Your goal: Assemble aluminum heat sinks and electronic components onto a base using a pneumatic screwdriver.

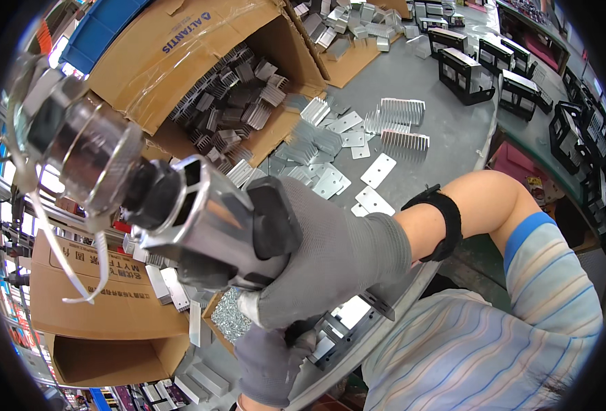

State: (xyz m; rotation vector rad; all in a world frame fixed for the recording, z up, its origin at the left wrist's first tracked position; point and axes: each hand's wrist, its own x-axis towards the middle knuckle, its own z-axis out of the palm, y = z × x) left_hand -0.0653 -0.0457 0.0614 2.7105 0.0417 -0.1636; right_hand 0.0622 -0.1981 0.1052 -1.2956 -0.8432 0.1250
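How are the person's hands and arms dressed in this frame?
Both hands wear grey knit gloves: the right hand and the left hand, lower in the picture. A black band circles the right forearm. Above it is a short sleeve, pale striped cloth with a blue cuff.

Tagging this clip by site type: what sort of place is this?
Probably a factory assembly bench: a gloved right hand grips a hanging power screwdriver, a cardboard box holds finned heat sinks, and black metal frames stand in rows.

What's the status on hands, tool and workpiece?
Right hand gloved, gripping the powered driver. Left hand gloved, low, on a black frame part. Finned heat sinks and plates scattered on the table beyond.
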